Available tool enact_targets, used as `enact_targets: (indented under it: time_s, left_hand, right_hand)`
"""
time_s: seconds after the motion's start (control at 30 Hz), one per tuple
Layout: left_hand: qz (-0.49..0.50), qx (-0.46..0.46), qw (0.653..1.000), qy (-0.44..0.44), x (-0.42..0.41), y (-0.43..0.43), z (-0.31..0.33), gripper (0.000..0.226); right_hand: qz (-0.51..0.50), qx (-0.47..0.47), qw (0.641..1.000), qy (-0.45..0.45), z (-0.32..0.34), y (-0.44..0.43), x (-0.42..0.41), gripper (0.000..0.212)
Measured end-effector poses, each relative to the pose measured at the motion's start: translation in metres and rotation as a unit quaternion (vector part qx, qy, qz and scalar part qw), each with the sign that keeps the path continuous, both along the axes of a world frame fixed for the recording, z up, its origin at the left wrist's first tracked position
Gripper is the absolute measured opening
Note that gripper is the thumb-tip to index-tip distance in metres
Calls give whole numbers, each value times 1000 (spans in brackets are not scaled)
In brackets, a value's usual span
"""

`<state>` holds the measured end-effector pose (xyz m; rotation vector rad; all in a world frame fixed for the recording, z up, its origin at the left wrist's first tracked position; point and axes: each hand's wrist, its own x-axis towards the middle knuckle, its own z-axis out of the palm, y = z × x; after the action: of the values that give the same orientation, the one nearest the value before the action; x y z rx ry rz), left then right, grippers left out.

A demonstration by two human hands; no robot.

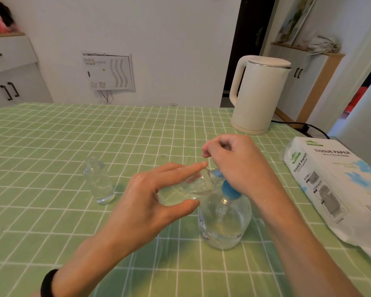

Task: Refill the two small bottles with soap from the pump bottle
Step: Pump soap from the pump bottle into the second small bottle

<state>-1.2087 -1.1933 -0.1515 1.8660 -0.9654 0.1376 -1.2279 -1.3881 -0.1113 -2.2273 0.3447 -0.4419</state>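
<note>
A clear pump bottle with a blue pump head stands on the green checked tablecloth, partly filled with clear soap. My left hand holds a small clear bottle tilted on its side between thumb and fingers, its mouth at the blue nozzle. Above the pump head is my right hand, fingers curled, pressing down on it. A second small clear bottle stands upright with its cap on, to the left, apart from both hands.
A cream electric kettle stands at the back right, its black cord trailing right. A pack of tissue paper lies along the right edge. White cabinets stand beyond the table.
</note>
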Motion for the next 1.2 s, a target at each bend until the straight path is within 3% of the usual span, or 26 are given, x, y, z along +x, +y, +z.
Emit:
enact_targets:
  time_s: [0.33,0.63,0.93,1.2]
  left_hand:
    - [2,2,1000,8,3,0,-2,64]
    - [-1,2,1000,0,0,0,1,64]
    - [-2,4,1000,2,2,0,-2,64]
    - [-5,-1,1000,-2,-1,1,1,63]
  right_hand:
    - [5,25,999,31,-3,-2,2,28]
    - [-2,-10,1000,-17,-1,0,1,30]
    - [-1,11,998,69,-2,-4,3,32]
    - [-11,-29,999,22,3,1,0,31]
